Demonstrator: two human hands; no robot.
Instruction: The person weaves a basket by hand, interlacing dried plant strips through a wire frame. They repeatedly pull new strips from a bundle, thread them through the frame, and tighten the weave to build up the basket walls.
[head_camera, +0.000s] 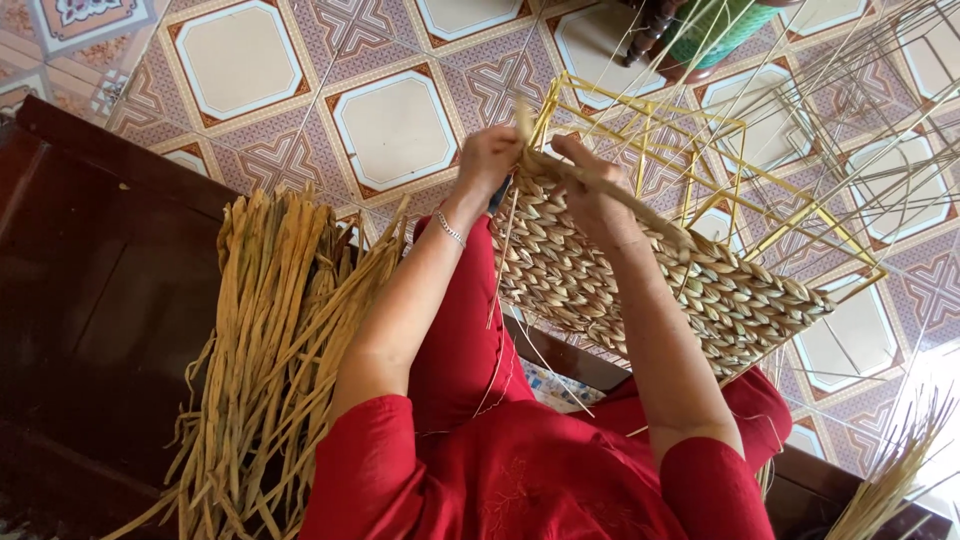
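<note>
A partly woven basket (700, 290) of pale dried fibre lies on its side across my lap, built on a yellow wire frame (800, 205). My left hand (488, 158) grips the woven edge at the basket's open end, a thin bracelet on its wrist. My right hand (590, 180) is closed on a loose fibre strand (640, 205) that runs back along my forearm over the weave. Both hands sit close together at the weave's upper edge.
A thick bundle of dried fibre strands (270, 350) lies on the dark wooden bench (90, 280) at my left. More bare wire frames (880, 110) stand on the patterned tile floor (395, 125). A green container (715, 25) stands beyond them.
</note>
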